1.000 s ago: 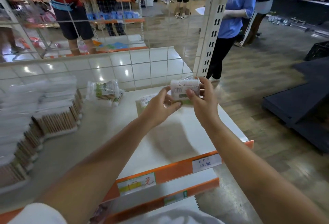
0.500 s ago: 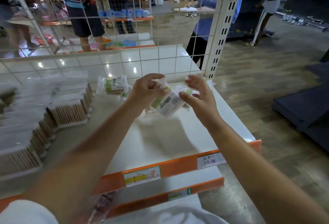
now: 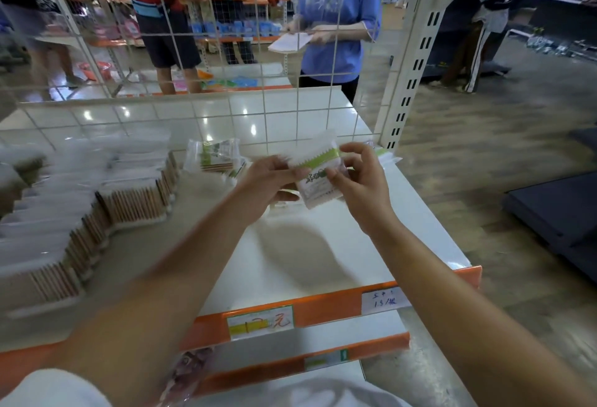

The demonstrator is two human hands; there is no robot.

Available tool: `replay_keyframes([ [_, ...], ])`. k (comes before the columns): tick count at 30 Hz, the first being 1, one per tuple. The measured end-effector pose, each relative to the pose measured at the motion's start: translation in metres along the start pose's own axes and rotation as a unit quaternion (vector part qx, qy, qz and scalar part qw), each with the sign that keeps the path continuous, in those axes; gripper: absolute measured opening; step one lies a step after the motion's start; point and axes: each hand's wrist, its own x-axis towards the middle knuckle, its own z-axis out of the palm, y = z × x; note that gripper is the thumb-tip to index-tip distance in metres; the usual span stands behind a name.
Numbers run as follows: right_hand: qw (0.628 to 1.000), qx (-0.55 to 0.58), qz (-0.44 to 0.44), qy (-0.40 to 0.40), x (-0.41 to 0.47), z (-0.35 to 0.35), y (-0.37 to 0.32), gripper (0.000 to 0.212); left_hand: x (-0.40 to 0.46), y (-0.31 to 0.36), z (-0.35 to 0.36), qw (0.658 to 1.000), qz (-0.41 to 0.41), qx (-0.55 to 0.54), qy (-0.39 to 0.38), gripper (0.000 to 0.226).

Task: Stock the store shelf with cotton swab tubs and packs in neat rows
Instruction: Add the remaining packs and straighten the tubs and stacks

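Observation:
Both my hands hold one cotton swab pack (image 3: 318,174), clear plastic with a green and white label, above the white shelf (image 3: 323,245). My left hand (image 3: 268,187) grips its left side. My right hand (image 3: 358,180) pinches its right edge between thumb and fingers. Two similar packs (image 3: 214,158) lie flat on the shelf behind my left hand. Rows of wooden-stick swab packs (image 3: 97,209) stand overlapped on the shelf's left part.
A wire grid panel (image 3: 226,51) closes the back of the shelf, and a white slotted upright (image 3: 410,61) stands at its right rear corner. Orange price rails (image 3: 323,309) edge the front. A person in blue (image 3: 336,19) and others stand beyond the grid.
The pack has turned in my hands and shifted right, its green label now facing up. My right hand went from touching the pack's side to pinching its edge.

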Motion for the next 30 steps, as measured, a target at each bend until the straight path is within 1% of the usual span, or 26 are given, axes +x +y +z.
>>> replay_keyframes([
  [4,0.999,0.019,-0.017,0.027,-0.002,0.006,-0.001,0.027,0.0,0.002,0.002,0.997,-0.015,-0.071,0.01,0.006],
  [5,0.999,0.023,-0.021,0.033,-0.002,0.007,-0.001,0.026,0.0,0.003,0.002,0.997,-0.017,-0.079,0.013,0.003],
  [10,0.998,0.029,-0.031,0.046,-0.004,0.011,-0.003,0.024,0.0,0.005,0.004,0.995,-0.019,-0.095,0.03,0.002],
  [13,0.998,0.01,-0.034,0.058,-0.001,0.013,-0.002,0.025,0.0,0.007,0.003,0.993,-0.015,-0.106,0.048,0.004],
  [16,0.998,-0.016,-0.034,0.053,0.001,0.018,-0.002,0.022,-0.001,0.008,0.003,0.991,0.001,-0.119,0.06,0.006],
  [19,0.993,-0.077,-0.052,0.07,0.003,0.023,0.0,0.023,-0.004,0.01,0.002,0.989,0.02,-0.126,0.077,0.008],
  [22,0.989,-0.118,-0.065,0.063,0.004,0.028,-0.003,0.009,-0.007,0.011,0.0,0.991,0.047,-0.09,0.09,0.008],
  [23,0.99,-0.115,-0.059,0.048,0.004,0.03,-0.005,0.012,-0.009,0.011,0.0,0.992,0.057,-0.074,0.09,0.008],
  [26,0.997,-0.071,-0.025,-0.003,0.002,0.036,-0.007,0.031,-0.014,0.01,0.001,0.993,0.086,0.0,0.083,0.007],
  [28,0.998,-0.056,-0.005,-0.014,0.002,0.039,-0.003,0.041,-0.017,0.009,0.001,0.989,0.107,0.059,0.085,0.013],
  [30,0.999,-0.041,0.002,0.002,0.002,0.041,0.001,0.037,-0.018,0.006,-0.002,0.979,0.133,0.122,0.093,0.024],
])
